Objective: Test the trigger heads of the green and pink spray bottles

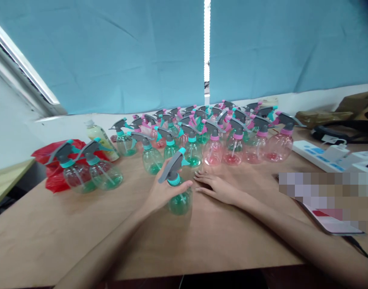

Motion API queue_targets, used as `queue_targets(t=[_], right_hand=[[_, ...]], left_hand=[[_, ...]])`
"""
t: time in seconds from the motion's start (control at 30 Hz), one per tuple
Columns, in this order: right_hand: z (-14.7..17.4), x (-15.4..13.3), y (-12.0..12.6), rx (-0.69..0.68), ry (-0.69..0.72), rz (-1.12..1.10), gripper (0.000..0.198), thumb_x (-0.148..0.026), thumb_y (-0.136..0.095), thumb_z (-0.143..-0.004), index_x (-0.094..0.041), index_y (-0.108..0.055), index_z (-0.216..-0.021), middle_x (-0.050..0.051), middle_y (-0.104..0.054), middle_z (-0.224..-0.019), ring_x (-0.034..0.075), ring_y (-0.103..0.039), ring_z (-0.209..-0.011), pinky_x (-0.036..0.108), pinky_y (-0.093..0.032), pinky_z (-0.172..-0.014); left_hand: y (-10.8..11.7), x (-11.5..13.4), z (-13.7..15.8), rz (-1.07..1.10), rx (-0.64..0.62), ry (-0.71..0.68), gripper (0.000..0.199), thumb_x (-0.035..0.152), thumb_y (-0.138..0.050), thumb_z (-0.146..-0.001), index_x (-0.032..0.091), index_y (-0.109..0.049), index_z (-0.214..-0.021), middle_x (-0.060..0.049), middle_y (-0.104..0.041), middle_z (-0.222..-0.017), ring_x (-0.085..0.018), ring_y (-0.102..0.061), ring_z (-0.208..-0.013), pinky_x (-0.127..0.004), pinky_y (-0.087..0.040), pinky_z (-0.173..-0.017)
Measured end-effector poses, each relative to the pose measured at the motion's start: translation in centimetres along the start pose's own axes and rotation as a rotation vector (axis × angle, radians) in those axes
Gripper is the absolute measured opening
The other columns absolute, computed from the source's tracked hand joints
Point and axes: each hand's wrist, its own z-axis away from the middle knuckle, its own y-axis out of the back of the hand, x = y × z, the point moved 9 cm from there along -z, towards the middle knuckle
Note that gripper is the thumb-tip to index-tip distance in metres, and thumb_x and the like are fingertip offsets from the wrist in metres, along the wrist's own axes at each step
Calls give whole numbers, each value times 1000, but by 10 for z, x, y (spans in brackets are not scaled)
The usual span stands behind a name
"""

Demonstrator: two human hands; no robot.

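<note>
My left hand is wrapped round a green spray bottle with a grey and teal trigger head, upright at the table's middle. To its right, my right hand lies on the tabletop with fingers stretched out, holding nothing. Just beyond my hands stand several more green spray bottles, the nearest being a green bottle. Beside them is a row of pink spray bottles, among them a pink bottle. More bottles crowd behind, partly hidden.
Two green spray bottles stand at the left before a red plastic bag. A pale labelled bottle leans behind them. At the right lie a white power strip, black headphones and a partly blurred tablet-like device with a cable.
</note>
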Motion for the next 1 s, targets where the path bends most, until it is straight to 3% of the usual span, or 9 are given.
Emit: queue_targets(t=[0.23,0.47,0.67,0.83,1.0], right_hand=[[1,6,-4,-10,-14,5,55,-55,-44,-91,-24,-49,-136,8,-47,-143,27,-38,-135,50,-32,-111],[2,8,-8,-39,-36,62,54,-53,-44,-92,-23,-48,-137,8,-46,-144,26,-38,-135,50,-32,-111],[3,6,-8,-28,-87,123,50,-51,-45,-92,-22,-54,-132,8,-50,-140,27,-42,-132,50,-36,-108],[-10,-10,-2,16,-139,224,35,-42,-46,-93,-22,-63,-117,9,-63,-125,28,-59,-115,49,-46,-97],[-49,-45,8,133,-163,194,30,-39,-48,-92,-22,-63,-112,7,-70,-106,24,-68,-91,41,-53,-80]], left_hand=[[3,-18,20,-100,16,-109,65,40,-71,-72,20,-41,-127,-12,-57,-122,-29,-53,-118,-49,-40,-101],[20,-32,43,-203,98,-56,62,46,-69,-74,24,-43,-126,-11,-56,-119,-30,-55,-112,-49,-43,-95],[79,-43,66,-443,244,-131,52,49,-69,-73,23,-52,-115,-8,-56,-110,-28,-57,-104,-42,-47,-89],[143,-79,67,-531,384,-44,50,56,-66,-72,22,-56,-108,-6,-60,-105,-26,-61,-96,-42,-49,-86],[173,-99,59,-573,468,-120,57,59,-64,-74,20,-54,-115,-8,-64,-108,-25,-63,-94,-40,-51,-83]])
